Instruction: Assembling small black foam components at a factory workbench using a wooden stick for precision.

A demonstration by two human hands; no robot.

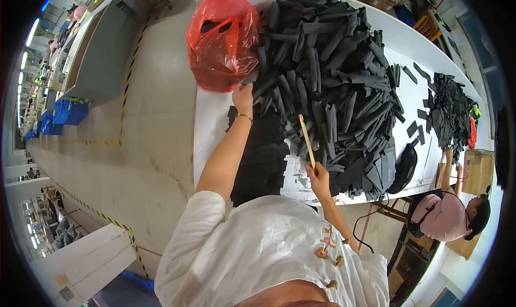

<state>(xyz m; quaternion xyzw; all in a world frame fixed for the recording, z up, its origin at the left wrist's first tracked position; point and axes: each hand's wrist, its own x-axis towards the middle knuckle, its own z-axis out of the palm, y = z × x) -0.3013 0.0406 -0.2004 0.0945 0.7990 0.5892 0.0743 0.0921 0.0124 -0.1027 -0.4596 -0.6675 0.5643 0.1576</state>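
My right hand [319,180] is closed around a thin, pale wooden stick [307,140] that points away over the white table. My left hand [243,98] reaches out beside a knotted red plastic bag [223,49], its fingers closed on a small dark grey piece [249,79]. Between and beyond my hands spreads a big heap of dark grey, partly curled strips [333,81]. Flat black sheets [260,162] lie in layers under my left forearm, near the table's front edge. What the red bag holds is hidden.
A person in pink [443,215] works at the right end of the white table [295,180], hands at another dark pile [450,108]. A black bundle [404,170] and a cardboard box [478,170] are nearby. Left of the table, yellow-black tape [126,92] marks the floor.
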